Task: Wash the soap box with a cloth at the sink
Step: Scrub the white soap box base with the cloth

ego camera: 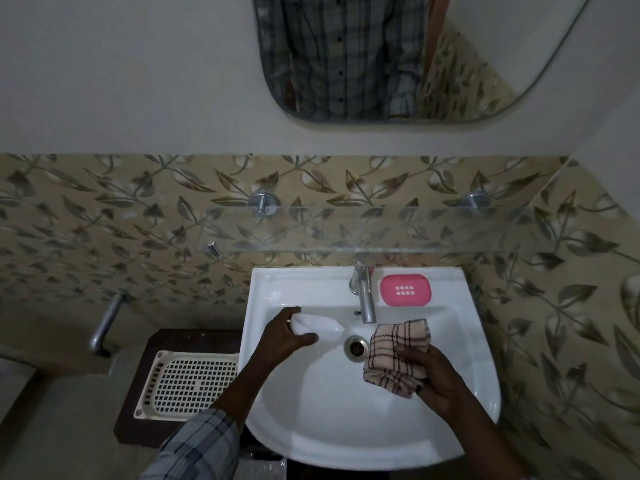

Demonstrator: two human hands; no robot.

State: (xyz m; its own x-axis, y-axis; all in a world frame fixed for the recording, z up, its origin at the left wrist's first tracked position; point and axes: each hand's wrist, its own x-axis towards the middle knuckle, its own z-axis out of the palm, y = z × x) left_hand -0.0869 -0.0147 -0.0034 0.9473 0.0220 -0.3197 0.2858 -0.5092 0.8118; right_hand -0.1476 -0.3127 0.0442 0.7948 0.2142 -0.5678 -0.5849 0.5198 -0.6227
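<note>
My left hand point(284, 336) grips a white soap box part point(320, 327) over the left side of the white sink basin point(332, 427), its fingers curled round one end. My right hand point(433, 372) holds a beige cloth with dark checks point(398, 355) bunched over the basin's right side, just right of the drain point(356, 346). A pink soap box tray with drain slots point(406, 290) lies on the sink's back ledge, right of the chrome tap point(363, 292). No water is seen running from the tap.
A cream perforated plastic tray point(187, 386) rests on a dark brown stand left of the sink. A metal wall tap point(107, 320) sticks out at far left. A glass shelf point(381, 230) hangs above the sink, with a mirror point(398, 57) higher up.
</note>
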